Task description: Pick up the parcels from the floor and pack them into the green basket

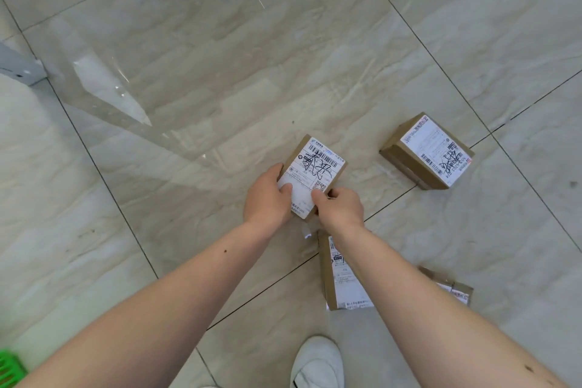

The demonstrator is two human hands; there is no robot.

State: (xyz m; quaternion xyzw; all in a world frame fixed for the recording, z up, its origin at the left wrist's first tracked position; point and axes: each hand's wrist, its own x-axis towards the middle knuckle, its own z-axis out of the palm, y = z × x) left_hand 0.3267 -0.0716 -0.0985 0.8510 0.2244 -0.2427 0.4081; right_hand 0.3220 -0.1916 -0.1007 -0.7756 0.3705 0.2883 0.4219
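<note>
A small brown cardboard parcel (315,168) with a white shipping label is held above the floor by both hands. My left hand (267,198) grips its left near corner, thumb on the label. My right hand (341,208) grips its right near corner. A second labelled parcel (428,151) lies on the tiles to the right. A third parcel (340,277) lies under my right forearm, partly hidden. A fourth parcel (453,288) shows just beyond that forearm. Only a corner of the green basket (11,367) appears at the bottom left edge.
The floor is glossy pale marble-look tile with dark grout lines. A grey metal foot (22,68) of some furniture juts in at the left edge. My white shoe (316,362) stands at the bottom centre.
</note>
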